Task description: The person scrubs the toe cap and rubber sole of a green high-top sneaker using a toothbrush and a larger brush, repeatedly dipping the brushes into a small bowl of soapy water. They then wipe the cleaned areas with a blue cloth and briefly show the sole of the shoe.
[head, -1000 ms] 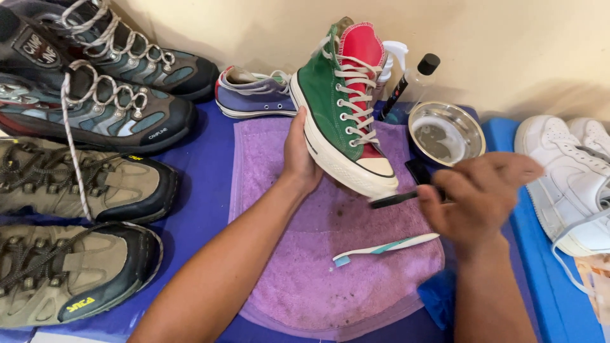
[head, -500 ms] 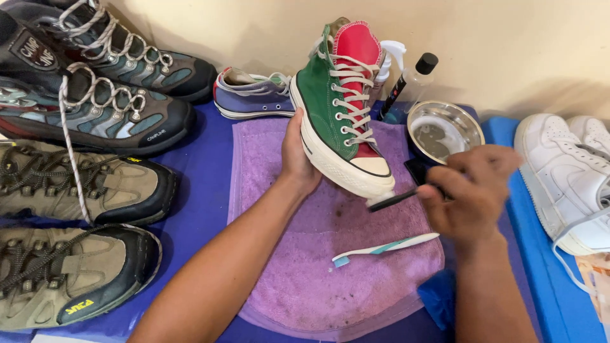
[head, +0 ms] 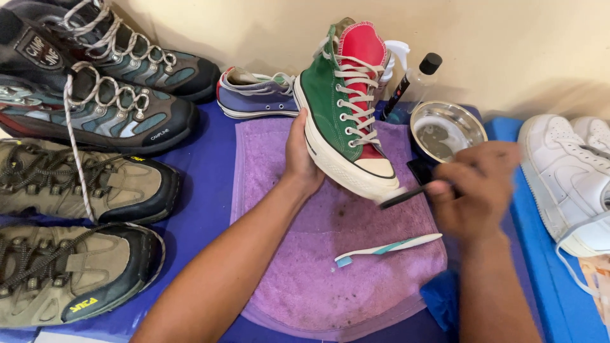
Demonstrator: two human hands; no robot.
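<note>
A: Scrubbing the toe end of the high-top sneaker (head: 343,121) with the black brush (head: 406,194). Best done with short strokes along the white rubber edge, bristles kept flat against it, light pressure near the canvas.

B: And the hold?

A: Left hand (head: 298,159) wrapped around the sole from the side and back, fingers closed on it, tilting the toe down toward the purple towel (head: 286,267). Worth keeping that tilt, so any drips land on the towel rather than the blue surface (head: 203,171). Right hand (head: 476,190) curled shut on the brush handle, somewhat blurred, bristle end touching the front of the sole.

B: Looks of the shoe?

A: Green canvas on one side, red on the tongue and far panel, cream laces threaded to the top, white rubber toe cap and sole with a dark line around it. Held upright above the towel's upper middle, heel raised, toe lowest.

B: Anything handy nearby?

A: Toothbrush (head: 387,246) lying on the towel just below the brush, good for seams and eyelets. Metal bowl (head: 448,130) just beyond the right hand, a clear bottle with black cap (head: 413,86) and a white spray bottle (head: 395,54) behind it. Hiking boots (head: 82,178) lined up at left, a purple low sneaker (head: 257,95) behind, white sneakers (head: 569,178) at right.
</note>
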